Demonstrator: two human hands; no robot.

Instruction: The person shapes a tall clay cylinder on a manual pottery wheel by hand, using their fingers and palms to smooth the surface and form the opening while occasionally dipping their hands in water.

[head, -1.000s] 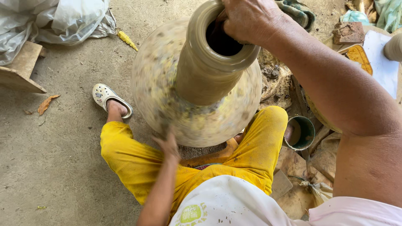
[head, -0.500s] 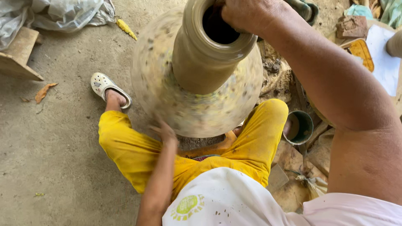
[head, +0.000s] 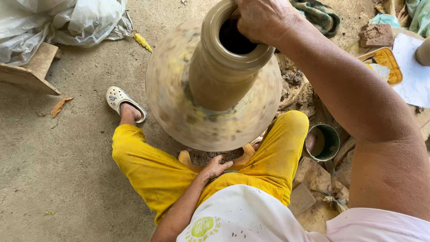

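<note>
A tall wet clay pot (head: pixel 219 76) stands on a round wheel (head: pixel 179 98) that is blurred with spinning. My right hand (head: pixel 264 20) reaches in from the lower right and grips the pot's rim at its far right side, fingers over the dark opening. My left hand is out of view. A co-worker in yellow trousers (head: pixel 148 166) and a white top sits on the ground under the wheel, legs around it. That person's hand (head: pixel 216 168) rests at the wheel's near underside.
A small green bucket (head: pixel 323 142) stands right of the co-worker's knee. Farther right lie white paper (head: pixel 414 76), a yellow tray (head: pixel 387 60) and a clay block (head: pixel 375 35). Plastic sheeting (head: pixel 58 22) and a wooden plank (head: pixel 31 69) lie at the left on the concrete floor.
The wheel and pot keep spinning. My right hand stays on the rim. The co-worker's hand has shifted slightly along the wheel's near edge.
</note>
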